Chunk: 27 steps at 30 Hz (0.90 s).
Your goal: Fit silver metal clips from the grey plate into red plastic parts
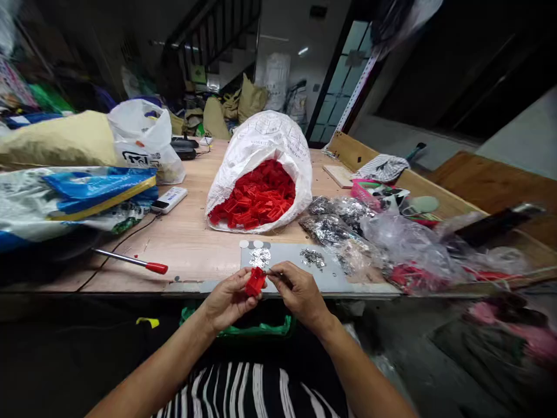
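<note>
Red piece [255, 283] between curled hands [227, 299]

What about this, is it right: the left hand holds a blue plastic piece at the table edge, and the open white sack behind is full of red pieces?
No. In the head view the plastic piece in the left hand is red, like the pieces in the white sack, not blue; the rest stands.

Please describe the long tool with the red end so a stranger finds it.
Find the big white sack of red pieces on the wooden table. Left of it, near the front edge, lies a thin metal rod; only it has a red tip.
</note>
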Each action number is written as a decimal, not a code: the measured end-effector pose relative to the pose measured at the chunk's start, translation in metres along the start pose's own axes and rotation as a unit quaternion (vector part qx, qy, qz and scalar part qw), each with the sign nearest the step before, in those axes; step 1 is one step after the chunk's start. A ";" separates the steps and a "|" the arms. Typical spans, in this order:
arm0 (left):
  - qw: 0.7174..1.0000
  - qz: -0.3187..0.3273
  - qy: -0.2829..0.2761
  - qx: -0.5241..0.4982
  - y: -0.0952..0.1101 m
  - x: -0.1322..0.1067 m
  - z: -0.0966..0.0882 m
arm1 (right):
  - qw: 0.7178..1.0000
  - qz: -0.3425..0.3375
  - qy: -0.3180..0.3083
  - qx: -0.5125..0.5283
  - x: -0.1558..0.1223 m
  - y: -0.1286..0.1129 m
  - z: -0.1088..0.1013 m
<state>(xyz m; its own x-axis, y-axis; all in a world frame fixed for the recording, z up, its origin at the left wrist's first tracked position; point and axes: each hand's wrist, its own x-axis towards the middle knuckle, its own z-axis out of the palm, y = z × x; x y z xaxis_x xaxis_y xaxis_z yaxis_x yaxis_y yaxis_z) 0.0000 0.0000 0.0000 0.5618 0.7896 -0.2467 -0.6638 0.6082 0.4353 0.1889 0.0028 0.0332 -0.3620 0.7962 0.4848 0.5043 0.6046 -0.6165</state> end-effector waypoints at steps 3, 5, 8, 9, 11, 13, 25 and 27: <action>1.000 -0.019 0.015 0.007 -0.001 -0.002 0.004 | 0.999 -0.024 -0.027 -0.006 0.001 -0.001 -0.003; 0.999 -0.030 0.026 0.016 -0.001 -0.004 0.006 | 0.998 -0.039 -0.051 -0.017 0.001 0.000 -0.006; 0.998 -0.040 0.039 0.030 -0.001 -0.005 0.009 | 0.993 -0.056 -0.093 -0.037 0.002 0.001 -0.011; 0.998 -0.041 0.039 0.034 0.000 -0.005 0.010 | 0.992 -0.060 -0.104 -0.042 0.002 0.002 -0.013; 0.998 -0.042 0.038 0.040 -0.001 -0.005 0.010 | 0.989 -0.064 -0.123 -0.047 0.003 0.003 -0.014; 0.997 -0.044 0.032 0.046 -0.001 -0.004 0.010 | 0.987 -0.061 -0.140 -0.053 0.004 0.004 -0.014; 0.998 -0.056 0.025 0.018 -0.003 -0.003 0.005 | 0.986 0.012 -0.167 0.007 0.013 -0.007 -0.016; 0.998 -0.057 0.033 0.009 -0.003 -0.003 0.005 | 0.988 0.018 -0.155 0.002 0.012 -0.008 -0.013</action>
<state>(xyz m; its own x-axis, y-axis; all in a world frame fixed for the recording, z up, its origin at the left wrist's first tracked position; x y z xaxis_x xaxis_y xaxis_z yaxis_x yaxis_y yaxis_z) 0.0028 -0.0043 0.0037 0.5983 0.7197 -0.3522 -0.5879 0.6930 0.4172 0.1912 0.0073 0.0518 -0.5675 0.7845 0.2501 0.5177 0.5761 -0.6325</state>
